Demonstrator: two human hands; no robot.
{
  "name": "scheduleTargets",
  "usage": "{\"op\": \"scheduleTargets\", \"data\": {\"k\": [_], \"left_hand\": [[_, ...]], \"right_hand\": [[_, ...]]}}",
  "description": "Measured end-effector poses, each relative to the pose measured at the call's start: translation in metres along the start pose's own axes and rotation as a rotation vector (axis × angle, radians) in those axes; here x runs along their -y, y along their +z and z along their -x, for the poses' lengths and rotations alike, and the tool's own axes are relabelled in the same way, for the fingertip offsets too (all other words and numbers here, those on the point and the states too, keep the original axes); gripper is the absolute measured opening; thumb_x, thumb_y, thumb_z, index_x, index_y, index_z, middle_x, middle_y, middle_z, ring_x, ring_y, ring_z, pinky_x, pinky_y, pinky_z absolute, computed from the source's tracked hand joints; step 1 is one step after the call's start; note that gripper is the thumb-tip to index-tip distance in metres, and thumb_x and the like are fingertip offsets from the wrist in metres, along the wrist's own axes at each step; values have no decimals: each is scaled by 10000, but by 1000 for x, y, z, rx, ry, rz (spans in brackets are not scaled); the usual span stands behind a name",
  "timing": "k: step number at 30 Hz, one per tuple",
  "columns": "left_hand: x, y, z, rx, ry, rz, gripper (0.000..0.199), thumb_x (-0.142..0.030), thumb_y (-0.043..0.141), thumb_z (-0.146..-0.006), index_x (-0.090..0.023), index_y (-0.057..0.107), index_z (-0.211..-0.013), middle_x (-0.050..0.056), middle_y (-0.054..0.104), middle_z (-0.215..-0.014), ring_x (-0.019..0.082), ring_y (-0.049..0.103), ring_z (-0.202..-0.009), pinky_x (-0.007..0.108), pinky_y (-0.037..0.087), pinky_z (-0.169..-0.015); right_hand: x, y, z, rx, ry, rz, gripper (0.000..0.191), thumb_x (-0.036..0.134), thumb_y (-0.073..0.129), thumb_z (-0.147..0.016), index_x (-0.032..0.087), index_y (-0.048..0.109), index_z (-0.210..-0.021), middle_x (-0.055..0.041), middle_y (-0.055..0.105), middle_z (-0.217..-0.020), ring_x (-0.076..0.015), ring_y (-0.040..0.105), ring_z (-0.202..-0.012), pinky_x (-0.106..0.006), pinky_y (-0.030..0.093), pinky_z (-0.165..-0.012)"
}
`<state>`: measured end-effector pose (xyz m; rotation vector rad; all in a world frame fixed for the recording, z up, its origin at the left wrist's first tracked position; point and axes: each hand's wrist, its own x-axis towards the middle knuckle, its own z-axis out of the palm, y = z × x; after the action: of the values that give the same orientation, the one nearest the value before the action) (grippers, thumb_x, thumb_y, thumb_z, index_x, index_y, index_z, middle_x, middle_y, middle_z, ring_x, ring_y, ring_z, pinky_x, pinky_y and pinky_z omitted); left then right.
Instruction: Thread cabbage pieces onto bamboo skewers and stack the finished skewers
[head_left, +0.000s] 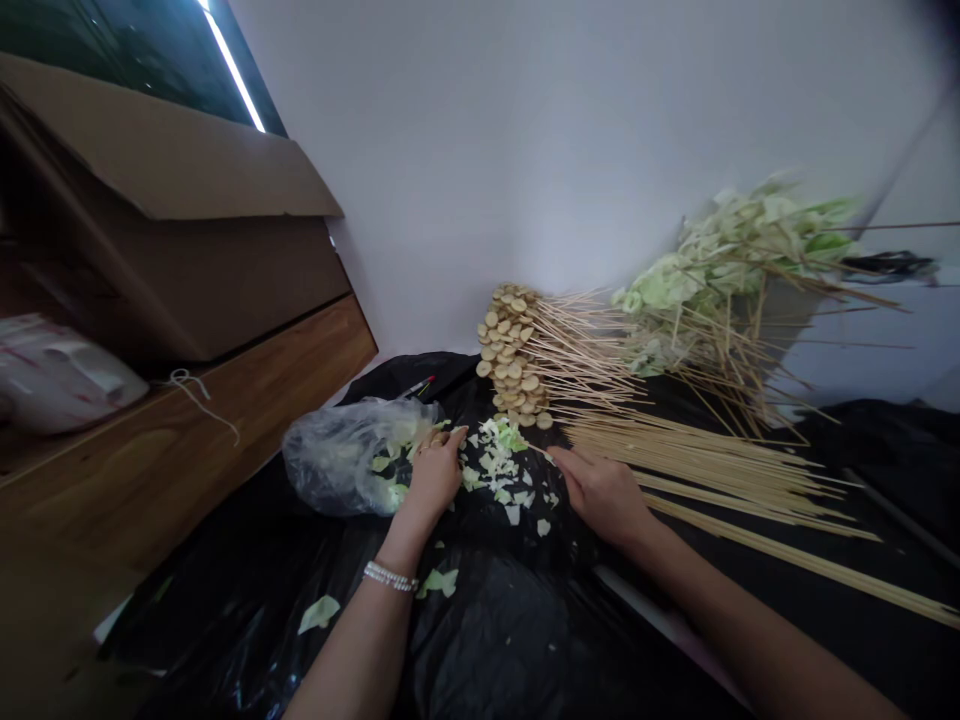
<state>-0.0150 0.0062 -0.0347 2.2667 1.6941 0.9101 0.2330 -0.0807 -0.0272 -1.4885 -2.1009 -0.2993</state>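
My left hand (439,462) is at the mouth of a clear plastic bag (326,455) with pale green cabbage pieces in it. Its fingers look partly stretched out, and I see nothing held between them. In my right hand (606,492), thumb and fingers pinch a thin wooden skewer (537,449). The skewer's tip points left, and a light green cabbage leaf piece (512,436) is at its end. Under that tip, small cabbage scraps (499,470) lie scattered on black plastic sheeting (495,620).
Skewers with round pale slices (514,370) are stacked against the wall. Bare skewers (705,460) lie in a bundle beside my right hand. Cabbage-loaded skewers (720,260) pile up at the back right. On the left, a cardboard box (187,250) stands on a wooden surface (285,370).
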Motion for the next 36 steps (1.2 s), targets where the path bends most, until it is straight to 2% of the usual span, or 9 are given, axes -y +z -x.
{"op": "scheduleTargets", "data": {"k": [3,7,11,13,17,22,28,33,36], "left_hand": [[-2,-1,-2,-18,19,-3,360,-68,535,-725,-225,726,-987,120,664,-985,301,581,-1012,425,398,-950],[-13,-7,-4,-122,64,188,152,-152,601,-733,-234,720,-780,73,668,-882,255,590,-898,373,417,-885],[-20,-6,-4,-125,-51,432,52,-188,655,-700,-209,659,-746,24,637,-729,176,572,-681,300,440,-714],[-21,-5,-5,-136,-125,599,153,-210,702,-659,-196,618,-786,-2,609,-695,147,563,-640,263,440,-652],[-24,-5,-6,-104,-242,926,407,-262,776,-592,-181,592,-946,-26,614,-720,113,580,-617,238,466,-630],[-27,-8,-4,-53,-329,1120,384,-288,815,-567,-155,651,-888,-7,653,-728,107,603,-657,240,495,-677],[-28,-9,-5,-26,-483,1369,431,-206,861,-490,-142,663,-867,15,700,-782,117,652,-731,259,524,-762],[-29,-11,-6,5,-541,1431,436,-150,870,-467,-136,673,-856,12,705,-790,105,659,-738,219,530,-746],[-29,-10,-6,15,-535,1417,485,-139,869,-475,-146,680,-921,-1,699,-766,95,655,-713,206,529,-721]], "right_hand": [[1,-1,0,15,1,-6,317,214,390,-940,207,653,-1118,-40,690,-876,-131,619,-707,-220,410,-620],[2,-2,-1,16,11,12,314,220,394,-939,215,652,-1118,-33,693,-878,-129,612,-688,-227,400,-604],[2,-2,0,22,13,-6,312,205,397,-935,215,649,-1120,-23,684,-857,-126,616,-704,-222,389,-606],[3,-2,0,32,12,-15,316,187,395,-930,213,647,-1119,-22,679,-850,-125,619,-723,-218,387,-610],[4,-3,0,50,12,-23,310,179,406,-923,212,645,-1119,-24,677,-864,-128,620,-744,-218,388,-620],[4,-1,0,56,-1,-30,315,186,396,-932,200,646,-1123,-35,677,-873,-133,621,-745,-224,400,-631],[4,1,0,59,-7,-43,322,180,392,-928,195,642,-1130,-42,679,-885,-136,625,-753,-229,421,-647],[5,0,0,65,-2,-55,321,192,387,-936,192,645,-1127,-48,680,-901,-138,629,-769,-227,431,-667],[5,-1,0,75,5,-57,328,182,389,-931,195,641,-1141,-50,681,-914,-137,629,-779,-223,432,-672]]}}
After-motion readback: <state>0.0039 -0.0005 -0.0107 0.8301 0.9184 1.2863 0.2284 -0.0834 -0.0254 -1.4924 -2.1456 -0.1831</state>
